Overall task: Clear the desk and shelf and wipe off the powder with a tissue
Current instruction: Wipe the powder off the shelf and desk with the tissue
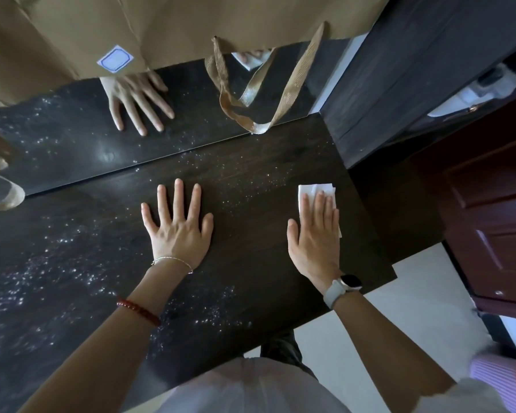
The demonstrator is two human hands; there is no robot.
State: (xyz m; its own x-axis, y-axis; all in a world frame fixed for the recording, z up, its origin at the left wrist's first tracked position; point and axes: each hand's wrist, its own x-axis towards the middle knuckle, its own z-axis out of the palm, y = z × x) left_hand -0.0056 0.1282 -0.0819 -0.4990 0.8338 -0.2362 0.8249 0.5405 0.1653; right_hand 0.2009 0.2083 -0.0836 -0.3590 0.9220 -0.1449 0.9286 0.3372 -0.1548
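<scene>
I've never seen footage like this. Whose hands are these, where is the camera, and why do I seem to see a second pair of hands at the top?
There is no machine here. A person wears a wide-angle camera on the head, so this single picture looks down at their own arms.

The left hand lies flat with fingers spread on a dark desk. The right hand presses flat on a white tissue, near the desk's right end. Neither hand grips anything.

The pale specks are powder, thickest on the left part of the desk and near the front edge.

The second pair of hands is a reflection: a mirror stands along the back of the desk. A brown bag hangs over its top, its straps dangling down.
</scene>
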